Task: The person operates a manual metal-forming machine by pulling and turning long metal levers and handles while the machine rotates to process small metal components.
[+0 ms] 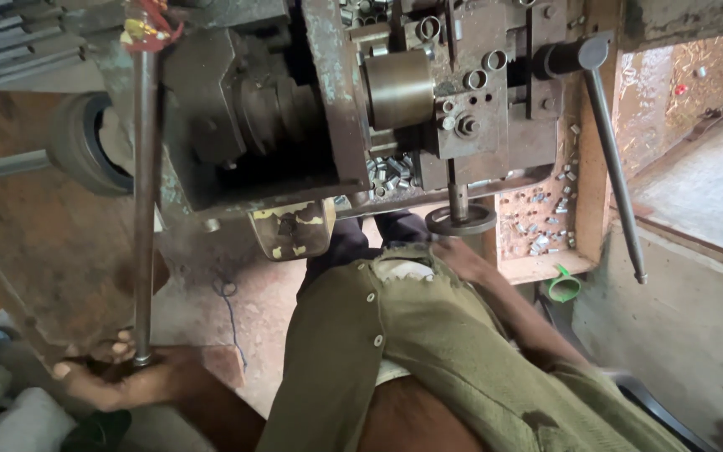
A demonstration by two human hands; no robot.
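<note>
Head view: left hand [115, 372] around steel rod [144, 209], red-yellow tag [151, 25] above.

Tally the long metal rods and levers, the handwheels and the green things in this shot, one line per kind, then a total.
Long metal rods or levers: 2, the rod whose lower end the left hand holds, and the lever hanging at the machine's right
Round handwheels: 1, handwheel
Green plastic items: 1, green piece
Total: 4
</note>
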